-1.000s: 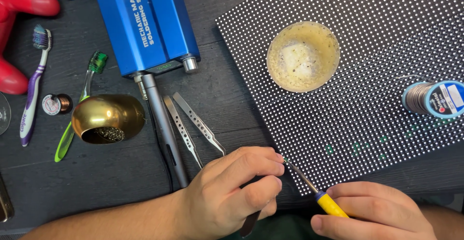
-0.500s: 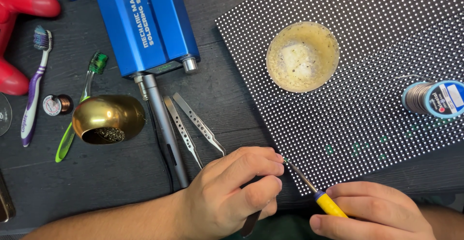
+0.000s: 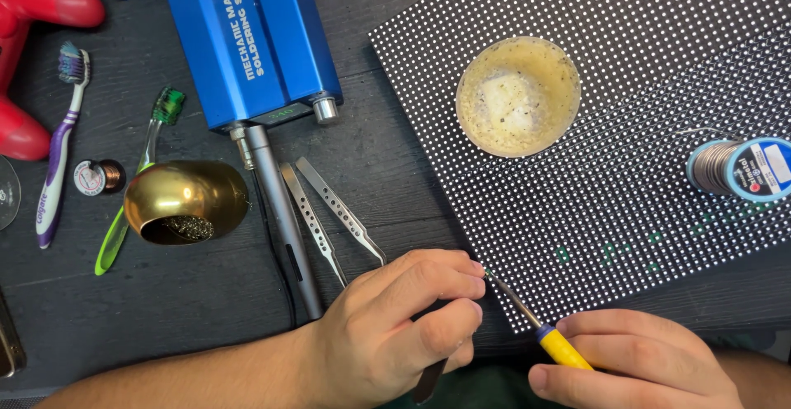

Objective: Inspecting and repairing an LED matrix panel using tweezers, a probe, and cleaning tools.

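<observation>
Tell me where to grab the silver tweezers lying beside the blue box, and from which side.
Take the tweezers with a hand at the joined upper end, near the blue soldering station, coming from above. The two arms meet there into one flat, narrow strip lying on the dark table. The lower tips run under the left hand, so that end is likely blocked.

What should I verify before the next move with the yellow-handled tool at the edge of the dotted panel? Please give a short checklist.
1. Right hand grips the yellow-handled tool: ok.
2. Tool tip meets the near left edge of the dotted panel: ok.
3. Left hand holds a dark tool near that tip: ok; its working end is hidden, cannot tell.
4. Flux dish and solder spool rest on the panel, apart from the tip: ok.
5. Tweezers lie close to the left hand: ok.
</observation>
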